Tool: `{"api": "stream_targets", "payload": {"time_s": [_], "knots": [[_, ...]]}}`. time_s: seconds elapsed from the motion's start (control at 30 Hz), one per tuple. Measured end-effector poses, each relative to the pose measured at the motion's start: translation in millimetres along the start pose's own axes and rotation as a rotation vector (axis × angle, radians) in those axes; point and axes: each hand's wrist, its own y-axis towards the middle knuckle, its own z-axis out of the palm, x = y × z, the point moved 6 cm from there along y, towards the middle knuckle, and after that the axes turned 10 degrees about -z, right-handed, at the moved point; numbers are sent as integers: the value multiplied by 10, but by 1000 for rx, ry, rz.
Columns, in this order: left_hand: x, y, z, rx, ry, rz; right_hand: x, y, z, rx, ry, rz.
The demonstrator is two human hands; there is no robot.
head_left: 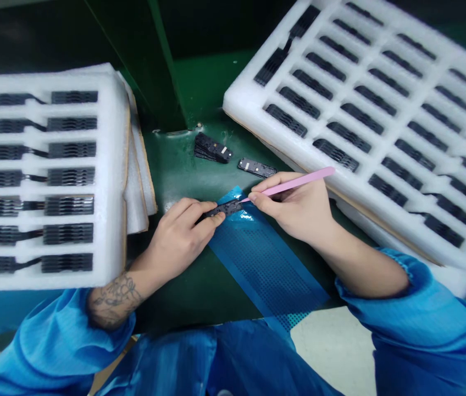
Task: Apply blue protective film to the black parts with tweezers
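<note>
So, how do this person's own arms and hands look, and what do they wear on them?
Both arms wear loose, shiny blue sleeves, the left sleeve and the right sleeve, each with a gathered cuff. The left hand and the right hand are bare, without gloves. A dark line tattoo marks the left forearm, just beyond the cuff.

Bright, even light glares off the blue film, and the right foam tray looks blurred.

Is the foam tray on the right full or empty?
Nearly full: black parts fill the rows of slots across the foam tray, though its far edge is too blurred to check.
</note>
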Motion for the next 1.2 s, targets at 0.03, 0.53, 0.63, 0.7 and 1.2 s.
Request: {"api": "stream_targets", "payload": {"time_s": [0.03,0.53,0.63,0.7,1.2], "knots": [[-1,1,1,0,0,1,1,1,1,-1,-4,-4],[-2,3,7,15,7,-13,-4,19,-13,4,9,-37],[2,-1,12,28,16,-18,68,35,-26,-18,76,-234],[6,3,17,40,24,-23,182,3,-14,16,67,-454],[-5,28,16,13,58,-14,369,-174,292,340,-525,-958]]}}
